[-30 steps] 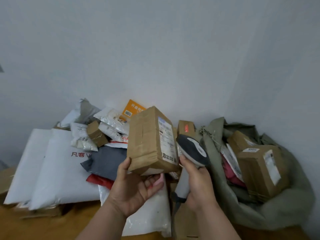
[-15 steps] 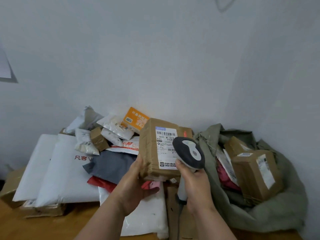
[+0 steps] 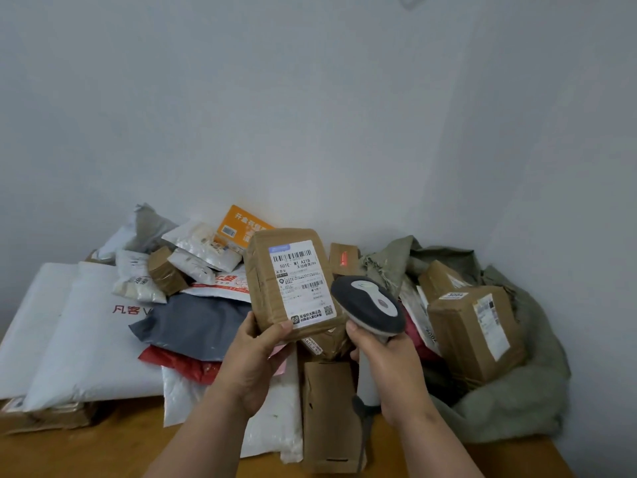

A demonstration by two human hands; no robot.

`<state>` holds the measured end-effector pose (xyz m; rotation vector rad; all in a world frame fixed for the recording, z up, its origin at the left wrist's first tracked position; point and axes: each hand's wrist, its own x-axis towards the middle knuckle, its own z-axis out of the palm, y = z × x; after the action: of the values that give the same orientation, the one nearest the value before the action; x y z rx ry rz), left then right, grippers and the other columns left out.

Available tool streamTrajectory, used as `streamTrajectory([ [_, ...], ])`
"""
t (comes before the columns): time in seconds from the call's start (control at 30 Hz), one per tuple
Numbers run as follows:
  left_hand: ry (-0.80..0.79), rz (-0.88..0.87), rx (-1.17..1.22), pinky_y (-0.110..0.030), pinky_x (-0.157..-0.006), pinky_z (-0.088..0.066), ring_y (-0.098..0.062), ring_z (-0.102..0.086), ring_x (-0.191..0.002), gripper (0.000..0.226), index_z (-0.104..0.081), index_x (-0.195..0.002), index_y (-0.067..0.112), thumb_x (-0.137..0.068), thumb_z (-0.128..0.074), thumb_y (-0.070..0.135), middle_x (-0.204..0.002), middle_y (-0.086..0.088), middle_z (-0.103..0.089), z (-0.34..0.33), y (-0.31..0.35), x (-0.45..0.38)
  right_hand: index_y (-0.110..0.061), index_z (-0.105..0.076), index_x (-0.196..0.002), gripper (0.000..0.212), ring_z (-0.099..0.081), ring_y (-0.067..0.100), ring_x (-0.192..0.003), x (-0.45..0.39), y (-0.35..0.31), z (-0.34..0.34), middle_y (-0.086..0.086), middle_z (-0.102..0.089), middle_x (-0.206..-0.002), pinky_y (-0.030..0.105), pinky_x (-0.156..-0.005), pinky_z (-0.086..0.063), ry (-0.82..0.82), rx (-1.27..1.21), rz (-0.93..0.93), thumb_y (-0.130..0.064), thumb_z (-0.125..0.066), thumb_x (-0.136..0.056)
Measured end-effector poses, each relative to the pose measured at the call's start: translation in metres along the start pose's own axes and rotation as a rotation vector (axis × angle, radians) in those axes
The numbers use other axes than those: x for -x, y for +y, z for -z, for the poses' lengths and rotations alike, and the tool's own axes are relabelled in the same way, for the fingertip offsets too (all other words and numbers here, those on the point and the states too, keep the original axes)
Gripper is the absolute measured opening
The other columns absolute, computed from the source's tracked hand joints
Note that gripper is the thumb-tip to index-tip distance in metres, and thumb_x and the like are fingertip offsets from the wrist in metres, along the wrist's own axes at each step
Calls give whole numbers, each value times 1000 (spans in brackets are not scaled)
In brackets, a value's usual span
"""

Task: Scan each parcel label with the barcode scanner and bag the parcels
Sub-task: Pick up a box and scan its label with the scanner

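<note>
Parcel (image 3: pixel 293 281) and scanner (image 3: pixel 370 307) in hands

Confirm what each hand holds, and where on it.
Left hand grips the brown parcel by its bottom edge. Right hand grips the barcode scanner by its handle, below the head.
</note>
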<state>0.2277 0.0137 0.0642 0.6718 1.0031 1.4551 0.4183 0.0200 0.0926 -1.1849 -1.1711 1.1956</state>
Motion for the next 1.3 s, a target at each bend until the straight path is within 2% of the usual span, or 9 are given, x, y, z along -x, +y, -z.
streamTrajectory([
  [0.1, 27, -40, 6, -25, -77, -57, -18, -70, -106, 71, -53, -134, 20, -67, -76, 17, -119, -4, -72, -2, -1, -2, -33, -70, -94, 13, -67, 10, -75, 3, -2, 2, -10, -70, -68, 21, -63, -50, -60, 87, 17, -29, -78, -85],
  [0.17, 33, -57, 9, -22, -72, -58, -18, -71, -105, 71, -52, -134, 20, -68, -76, 15, -119, -4, -72, -2, -1, -3, -29, -69, -106, 22, -65, 3, -68, 5, -4, 1, -8, -67, -73, 11, -55, -47, -97, 106, 34, -26, -77, -86],
  [0.23, 39, -61, 13, -21, -72, -58, -17, -71, -104, 70, -52, -134, 19, -68, -75, 14, -118, -4, -73, -1, -1, -3, -26, -67, -111, 28, -64, 4, -69, 7, -5, 1, -5, -66, -77, 8, -54, -46, -108, 115, 37, -25, -77, -86],
  [0.5, 40, -79, -32, -32, -90, -51, -18, -69, -108, 56, -51, -135, 22, -85, -67, 3, -119, -3, -72, 5, 1, -4, -38, -66, -99, 24, -63, 1, -66, 10, -8, -4, -13, -68, -68, 11, -57, -49, -145, 95, 70, -22, -78, -85],
  [0.93, 0, -70, -39, -31, -87, -53, -18, -70, -106, 57, -51, -134, 21, -83, -69, 5, -118, -3, -72, 15, 3, -9, -45, -69, -89, 30, -63, -6, -67, 14, -8, -15, -21, -71, -73, 8, -57, -48, -130, 74, 105, -17, -78, -85],
  [1.07, -26, -55, -35, -26, -79, -56, -16, -70, -106, 71, -51, -136, 22, -70, -75, 15, -119, -2, -72, 15, 1, -14, -44, -66, -97, 27, -65, 2, -83, 14, -6, -17, -16, -73, -87, 16, -69, -50, -52, 76, 72, -23, -78, -85],
  [1.13, -35, -43, -33, -24, -76, -57, -15, -70, -105, 74, -51, -135, 23, -66, -76, 18, -119, -1, -72, 12, 0, -18, -42, -66, -97, 22, -65, 6, -88, 11, -2, -15, -16, -73, -86, 22, -74, -50, -1, 89, 44, -28, -78, -85],
  [1.2, -59, -34, -45, -26, -79, -56, -16, -70, -105, 73, -51, -134, 23, -66, -77, 19, -119, -1, -72, 8, -1, -22, -42, -68, -90, 16, -66, 5, -84, 10, 2, -11, -19, -73, -79, 21, -69, -47, 45, 89, 21, -31, -78, -84],
  [1.3, -91, -20, -59, -35, -90, -54, -18, -70, -107, 76, -50, -136, 23, -66, -80, 21, -121, -1, -71, -5, -5, -29, -41, -66, -94, 18, -66, 8, -86, 8, 9, -2, -15, -72, -84, 22, -68, -46, 118, 79, 0, -34, -79, -83],
])
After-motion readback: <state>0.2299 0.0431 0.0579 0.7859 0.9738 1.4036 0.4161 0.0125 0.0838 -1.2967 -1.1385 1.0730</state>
